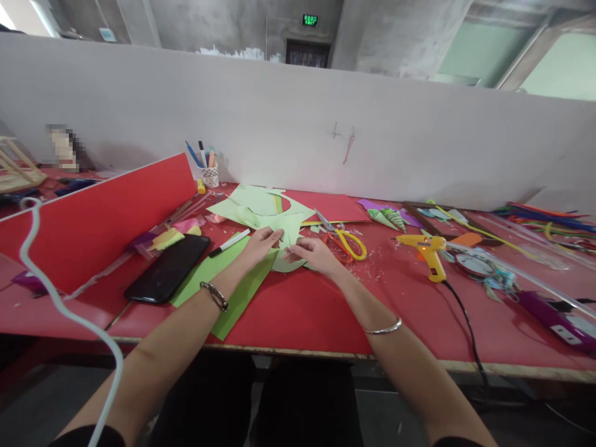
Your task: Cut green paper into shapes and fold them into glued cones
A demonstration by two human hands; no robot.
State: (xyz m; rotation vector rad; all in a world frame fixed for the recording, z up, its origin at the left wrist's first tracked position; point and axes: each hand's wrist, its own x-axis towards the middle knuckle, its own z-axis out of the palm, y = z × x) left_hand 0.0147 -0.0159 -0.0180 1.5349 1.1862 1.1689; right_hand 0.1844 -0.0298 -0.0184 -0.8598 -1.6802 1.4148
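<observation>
My left hand (261, 245) and my right hand (315, 253) are close together above the middle of the table. Fingers of both hands are closed in a pinch on a pale green paper piece (292, 228). Its outline is partly hidden by the fingers and blends with the cut pale green sheet (242, 197) behind it. Under my left forearm lies a brighter green sheet (242, 304), with a black-and-white marker (230, 243) on it. Scissors (347, 242) with yellow and orange handles rest just beyond my right hand.
Left of my hands lie a black phone (168, 270) and a standing red panel (107, 217). A pen cup (210, 175) stands by the white partition (279, 124). To the right are a yellow glue gun (431, 251) with a cord, a purple power strip (554, 320) and coloured pipe cleaners (554, 220).
</observation>
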